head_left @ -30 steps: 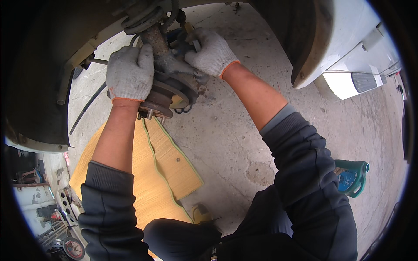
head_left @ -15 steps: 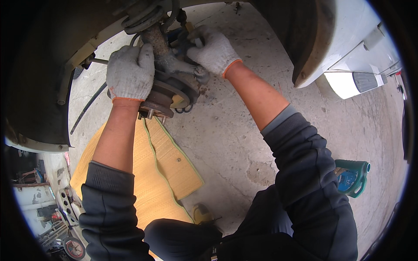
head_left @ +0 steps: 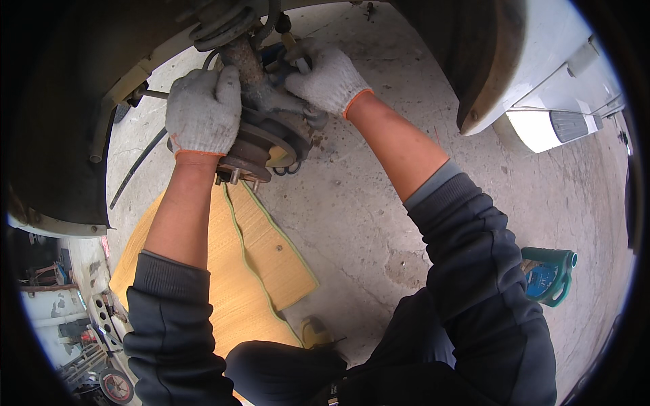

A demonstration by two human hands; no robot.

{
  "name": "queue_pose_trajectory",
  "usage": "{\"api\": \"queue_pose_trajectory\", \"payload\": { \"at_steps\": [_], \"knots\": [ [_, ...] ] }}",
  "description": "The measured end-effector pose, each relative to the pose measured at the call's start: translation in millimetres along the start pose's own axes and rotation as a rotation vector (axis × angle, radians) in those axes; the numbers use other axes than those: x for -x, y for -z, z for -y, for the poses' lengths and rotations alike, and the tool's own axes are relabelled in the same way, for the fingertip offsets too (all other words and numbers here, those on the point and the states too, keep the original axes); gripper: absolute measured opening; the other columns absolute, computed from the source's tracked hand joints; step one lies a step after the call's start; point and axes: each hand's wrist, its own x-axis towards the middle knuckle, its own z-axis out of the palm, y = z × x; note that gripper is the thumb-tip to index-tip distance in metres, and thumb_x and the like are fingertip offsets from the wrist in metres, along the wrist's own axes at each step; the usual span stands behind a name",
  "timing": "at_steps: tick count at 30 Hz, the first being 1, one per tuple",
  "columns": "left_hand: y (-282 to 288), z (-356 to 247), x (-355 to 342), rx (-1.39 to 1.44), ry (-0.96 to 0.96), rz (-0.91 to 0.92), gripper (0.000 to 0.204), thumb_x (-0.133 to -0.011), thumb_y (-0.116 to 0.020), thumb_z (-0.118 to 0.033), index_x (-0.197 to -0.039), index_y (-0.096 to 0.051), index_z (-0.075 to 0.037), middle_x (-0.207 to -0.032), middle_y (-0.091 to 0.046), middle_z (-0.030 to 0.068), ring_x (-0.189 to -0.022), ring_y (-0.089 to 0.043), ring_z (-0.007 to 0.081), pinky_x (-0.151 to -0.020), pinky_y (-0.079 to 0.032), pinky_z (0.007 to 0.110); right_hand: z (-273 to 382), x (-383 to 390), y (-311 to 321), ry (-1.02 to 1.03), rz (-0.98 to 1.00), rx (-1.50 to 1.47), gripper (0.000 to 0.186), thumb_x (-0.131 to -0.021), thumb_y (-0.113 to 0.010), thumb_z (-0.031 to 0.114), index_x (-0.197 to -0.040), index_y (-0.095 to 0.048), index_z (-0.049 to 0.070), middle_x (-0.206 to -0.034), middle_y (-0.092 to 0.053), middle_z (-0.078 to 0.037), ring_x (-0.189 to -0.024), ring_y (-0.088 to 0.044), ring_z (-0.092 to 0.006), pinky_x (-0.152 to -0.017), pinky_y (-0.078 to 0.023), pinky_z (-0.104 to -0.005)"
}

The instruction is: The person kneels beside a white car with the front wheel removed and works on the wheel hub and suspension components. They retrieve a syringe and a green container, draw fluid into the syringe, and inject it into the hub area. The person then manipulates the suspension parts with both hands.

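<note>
My left hand (head_left: 203, 111), in a white knit glove, lies against the left side of a rusty brake disc (head_left: 245, 159) with wheel studs. Its fingers curl over the far side, and what they grip is hidden. Right of the rusty strut (head_left: 240, 68), my gloved right hand (head_left: 330, 80) is closed at a small pale piece (head_left: 302, 65) by its thumb. I cannot make out what that piece is. Above the strut sits a coil spring (head_left: 220, 30). A ball joint (head_left: 315, 116) shows below my right hand.
A yellow mat (head_left: 196, 257) with green edging lies beneath the hub on the concrete floor (head_left: 345, 223). Dark wheel-arch edges (head_left: 467, 81) curve round both sides. A green jug (head_left: 547, 276) stands at the right. A small wheeled cart (head_left: 112, 386) is at the lower left.
My right hand has shifted slightly left and turned, and more of the pale piece by its thumb shows. My left hand has stayed nearly still.
</note>
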Motion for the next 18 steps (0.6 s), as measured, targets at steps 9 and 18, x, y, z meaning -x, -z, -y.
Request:
{"api": "queue_pose_trajectory", "payload": {
  "at_steps": [9,18],
  "knots": [
    [-0.9,-0.1,1.1,0.019,0.029,0.002,0.038,-0.1,-0.061,-0.032,-0.08,-0.073,-0.002,-0.084,-0.071,0.0199,-0.088,-0.066,0.0428,-0.084,-0.051,0.053,-3.3,-3.8,-2.6,-0.01,0.003,0.086,0.057,-0.077,-0.076,0.033,-0.125,-0.074,0.003,-0.118,-0.074,-0.028,-0.112,-0.072,-0.0412,-0.099,-0.057,-0.0441],
    [0.4,-0.9,1.2,0.005,0.013,0.008,0.037,-0.101,-0.06,-0.032,-0.082,-0.073,-0.002,-0.084,-0.071,0.0192,-0.088,-0.066,0.0422,-0.085,-0.051,0.052,-0.7,-2.9,-0.7,-0.054,0.029,0.077,0.056,-0.077,-0.076,0.032,-0.125,-0.074,0.004,-0.121,-0.073,-0.028,-0.113,-0.072,-0.04,-0.1,-0.057,-0.0436]
  ]
}}
